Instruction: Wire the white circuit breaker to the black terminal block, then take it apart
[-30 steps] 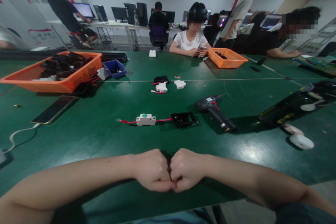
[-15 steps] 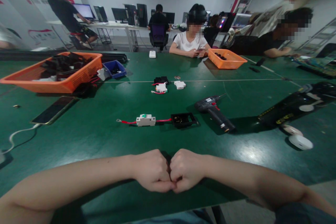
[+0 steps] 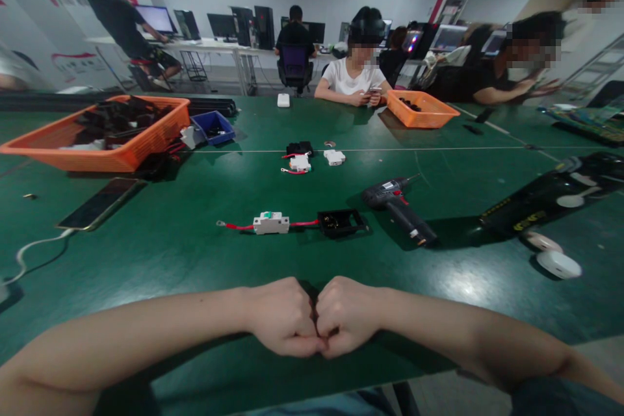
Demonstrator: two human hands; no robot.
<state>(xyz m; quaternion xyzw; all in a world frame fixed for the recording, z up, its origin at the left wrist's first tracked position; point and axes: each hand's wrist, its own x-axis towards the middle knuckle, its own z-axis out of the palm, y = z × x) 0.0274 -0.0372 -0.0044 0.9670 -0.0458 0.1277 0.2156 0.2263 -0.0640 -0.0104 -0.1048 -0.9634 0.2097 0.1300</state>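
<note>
My left hand [image 3: 283, 317] and my right hand [image 3: 348, 317] are both closed into fists, knuckles touching, near the table's front edge. Nothing shows in either one. Beyond them lies a white circuit breaker [image 3: 271, 223] with a green switch. A red wire with a ring terminal [image 3: 221, 223] runs out of its left end, and another red wire joins its right end to a black open housing [image 3: 341, 223]. To the right of the housing a dark cordless screwdriver [image 3: 400, 208] rests on its side.
Farther back sit another breaker with red wires [image 3: 299, 163] and a white breaker [image 3: 334, 157]. An orange basket [image 3: 102, 159] of black parts, a blue bin [image 3: 214, 136] and a phone [image 3: 102, 205] are left. A black bottle [image 3: 541, 201] lies right. Across sits a person [image 3: 353, 75] by another orange basket [image 3: 424, 114].
My hands and the things on the table have not moved. At the far right, a seated person has raised their hands, and a standing person has moved right.
</note>
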